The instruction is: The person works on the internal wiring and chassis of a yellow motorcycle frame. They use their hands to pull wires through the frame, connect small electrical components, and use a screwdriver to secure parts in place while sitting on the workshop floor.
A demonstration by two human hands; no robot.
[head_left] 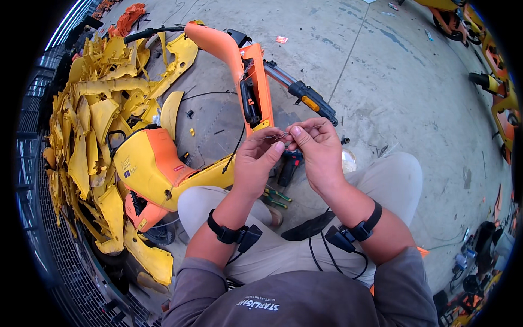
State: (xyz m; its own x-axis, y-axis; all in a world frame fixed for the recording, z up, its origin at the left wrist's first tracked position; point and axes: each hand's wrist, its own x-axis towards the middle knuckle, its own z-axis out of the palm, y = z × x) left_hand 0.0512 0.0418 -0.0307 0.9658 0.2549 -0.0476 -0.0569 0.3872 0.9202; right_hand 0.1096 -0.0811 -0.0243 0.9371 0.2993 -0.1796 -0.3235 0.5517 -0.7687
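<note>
My left hand and my right hand meet in front of me, both closed in a pinch. Between their fingertips they hold a thin, twisted wire, whose ends are hard to make out. Just beyond lies a partly stripped orange and yellow scooter on its side. Below my hands, a black and red power tool rests on the floor, partly hidden. Nearer my legs are pliers with green handles.
A big heap of yellow body panels fills the left side. The scooter's yellow and orange seat section stands beside my left knee. More yellow and orange scooters line the right edge, with assorted loose parts at the lower right.
</note>
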